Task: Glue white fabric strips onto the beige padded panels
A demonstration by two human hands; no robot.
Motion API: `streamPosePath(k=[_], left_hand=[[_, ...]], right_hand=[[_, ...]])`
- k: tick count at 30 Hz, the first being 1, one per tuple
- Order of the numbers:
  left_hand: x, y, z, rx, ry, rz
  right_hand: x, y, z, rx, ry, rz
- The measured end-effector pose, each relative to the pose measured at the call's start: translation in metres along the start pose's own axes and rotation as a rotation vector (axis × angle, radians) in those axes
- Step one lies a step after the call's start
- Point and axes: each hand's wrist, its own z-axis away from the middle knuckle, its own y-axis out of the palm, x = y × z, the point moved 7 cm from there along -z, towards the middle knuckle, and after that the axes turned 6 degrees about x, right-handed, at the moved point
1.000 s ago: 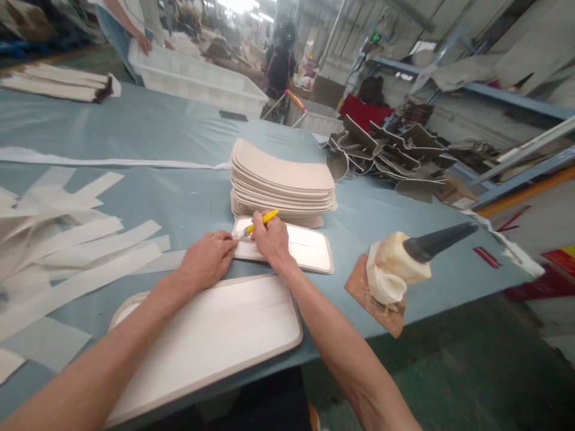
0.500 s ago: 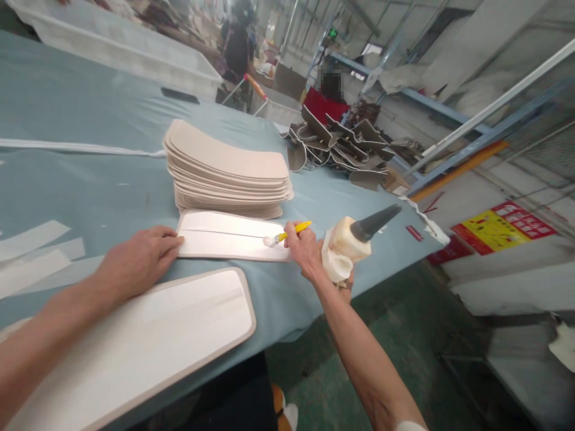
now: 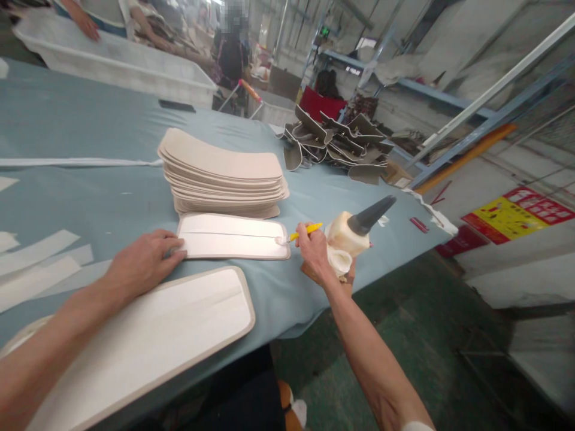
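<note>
My right hand grips a small brush with a yellow handle. Its white-coated bristles touch the right end of a white panel with a thin line along its length. On that panel's left end lie the fingers of my left hand, outstretched and pressing lightly. Just beyond my right wrist is a cream bottle with a dark conical nozzle, smeared with dried whitish stuff. Skin shows below the bottle; I cannot tell whose it is. A larger white panel with a beige border lies nearer, partly under my left forearm.
Behind the panel stands a stack of beige curved pieces. White strips lie at left on the blue-covered table. Further back are grey-brown pieces, a dark flat object and a white tub beside another person's hand.
The brush has moved right along the panel to its right end, with my right hand. My left hand stays at the left end. Another person's hand has come into view by the tub.
</note>
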Motion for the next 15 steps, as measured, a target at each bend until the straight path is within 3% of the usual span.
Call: streamPosePath(k=[9,13,15], left_hand=[[-0.022,-0.014,0.002,0.082,-0.026,-0.202],[-0.02,-0.018,0.0,0.089,0.02,-0.194],[-0.019,-0.02,0.0,0.098,0.054,-0.18]], right_hand=[[0.008,-0.022,0.018,-0.116,-0.015,-0.149],[0.006,-0.013,0.034,-0.069,-0.046,-0.329],[0.008,-0.006,0.04,-0.034,-0.083,-0.312]])
